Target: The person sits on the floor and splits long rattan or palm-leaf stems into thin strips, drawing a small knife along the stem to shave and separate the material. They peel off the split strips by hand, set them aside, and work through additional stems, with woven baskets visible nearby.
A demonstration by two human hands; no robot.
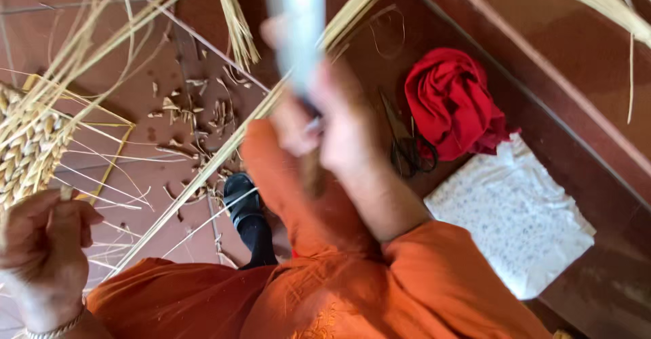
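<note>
Two hands are busy with dry straw. The left hand (42, 244) is at the bottom left edge of the view. Its fingers (64, 220) are curled tight around the end of a straw strand, just under a woven straw braid (27, 146). The braid touches the top of that hand and runs up along the left edge. It is pale yellow and plaited in a thick, bumpy pattern, with thin loose straws (102, 156) sticking out to the right.

The right hand (342, 125) is in the middle of the view and looks blurry. Its fingers are closed around a long grey stick-like tool (298, 20) that points up to the top edge. I cannot tell what kind of tool it is. A long bundle of straw (224, 149) runs slanted from the top middle down to the bottom left, passing just behind this hand.

Small straw bits (196, 108) lie on the brown floor (576, 54). Black scissors (407, 146) lie on the floor just right of the right hand, touching a bunched red cloth (451, 102). A white patterned cloth (515, 217) lies below the red one. The person wears orange clothes (325, 291) and a black sandal (243, 200).
</note>
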